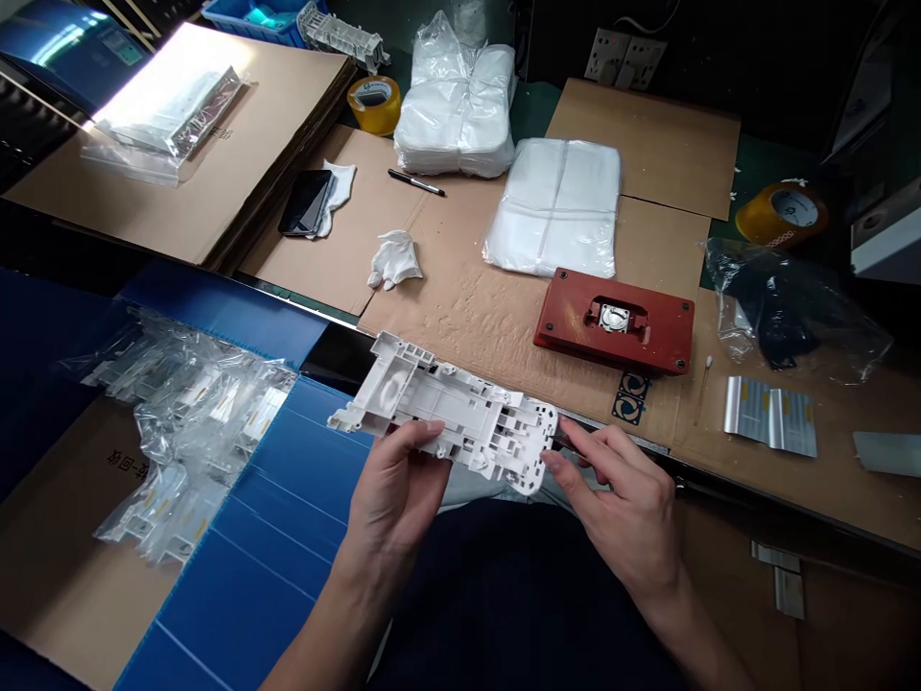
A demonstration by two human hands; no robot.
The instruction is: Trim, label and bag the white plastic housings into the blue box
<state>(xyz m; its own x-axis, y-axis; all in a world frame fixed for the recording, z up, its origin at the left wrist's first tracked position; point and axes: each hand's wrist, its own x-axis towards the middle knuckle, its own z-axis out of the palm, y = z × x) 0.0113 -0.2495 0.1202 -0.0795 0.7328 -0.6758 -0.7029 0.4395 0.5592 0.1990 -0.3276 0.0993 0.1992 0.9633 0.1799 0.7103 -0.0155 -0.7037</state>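
A long white moulded plastic frame (pixel 453 403), full of slots and clips, is held tilted above my lap at the table's front edge. My left hand (pixel 403 480) is closed around its near side, with the thumb on top and the other fingers partly hidden beneath. At the frame's rounded right end, my right hand (pixel 619 489) pinches the rim between thumb and index finger. A dark patch shows between those fingers, and I cannot make out whether it is an object or shadow. Just beyond the frame lies a red block fixture (pixel 504 331) with a small metal-coloured part in its recess.
Bagged white parts (pixel 194 403) lie in a blue-lined carton at left. Wrapped stacks of plastic bags (pixel 554 206), a phone (pixel 306 203), a black pen (pixel 417 182), tape rolls (pixel 781 213), a cotton swab (pixel 703 389) and silvery plates (pixel 769 416) rest on the cardboard-covered table.
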